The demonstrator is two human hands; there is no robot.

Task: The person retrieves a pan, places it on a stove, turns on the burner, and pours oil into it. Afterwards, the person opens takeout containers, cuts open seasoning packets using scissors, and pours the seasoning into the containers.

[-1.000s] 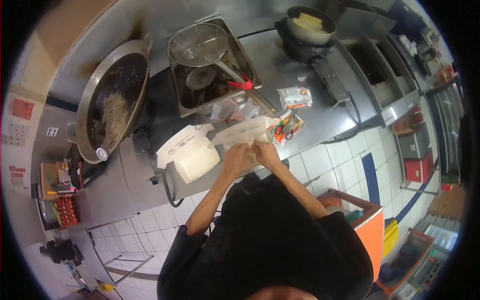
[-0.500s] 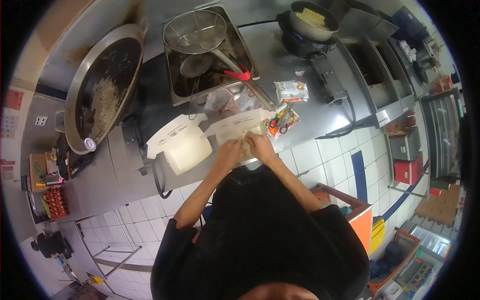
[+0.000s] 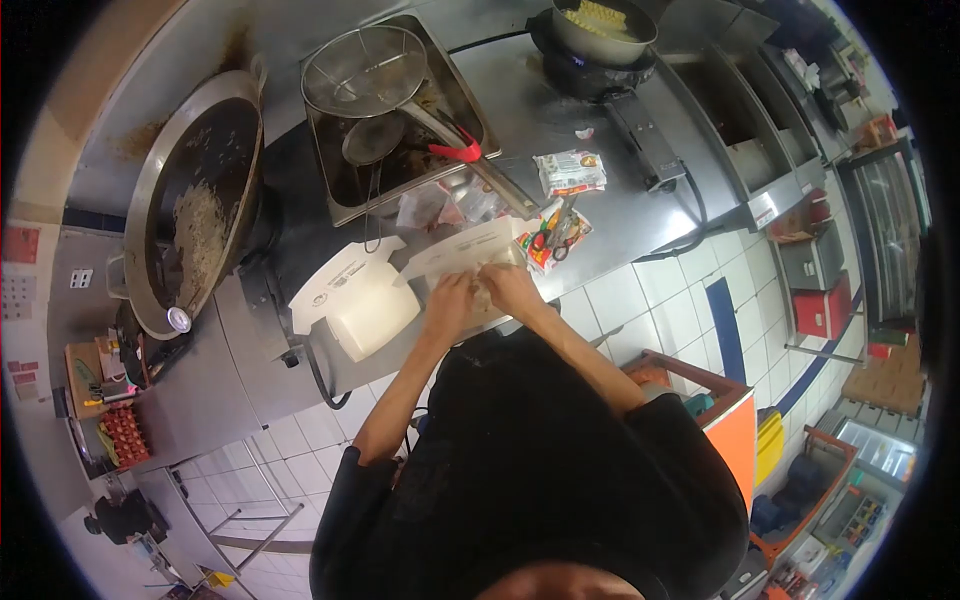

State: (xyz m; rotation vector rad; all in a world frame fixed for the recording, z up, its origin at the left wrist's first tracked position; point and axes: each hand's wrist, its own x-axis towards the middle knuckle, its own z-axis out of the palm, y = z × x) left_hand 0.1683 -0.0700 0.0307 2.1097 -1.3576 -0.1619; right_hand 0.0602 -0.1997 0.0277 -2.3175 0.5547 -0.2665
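Note:
My left hand (image 3: pixel 451 303) and my right hand (image 3: pixel 511 288) are close together, low over a white paper takeaway box (image 3: pixel 465 248) with its lid raised. The fingers of both hands are closed at the box's near edge. Between them is something small and pale that I cannot make out. To the left of my left hand stands a second white takeaway box (image 3: pixel 374 312), its printed flap leaning toward the wall. Beyond my right hand lie scissors (image 3: pixel 561 245) on a colourful packet (image 3: pixel 538 255).
A big wok (image 3: pixel 140 255) with fried rice (image 3: pixel 205 240) sits at the left. Behind the boxes, a wire strainer (image 3: pixel 365 72) lies over a metal tray (image 3: pixel 345 208). A pot (image 3: pixel 605 47) with noodles is on a burner at the back right. A red-and-white packet (image 3: pixel 571 173) rests on the counter.
The camera view has turned and shifted slightly. My hands stay together at the same box, and my left hand has moved slightly away from my right.

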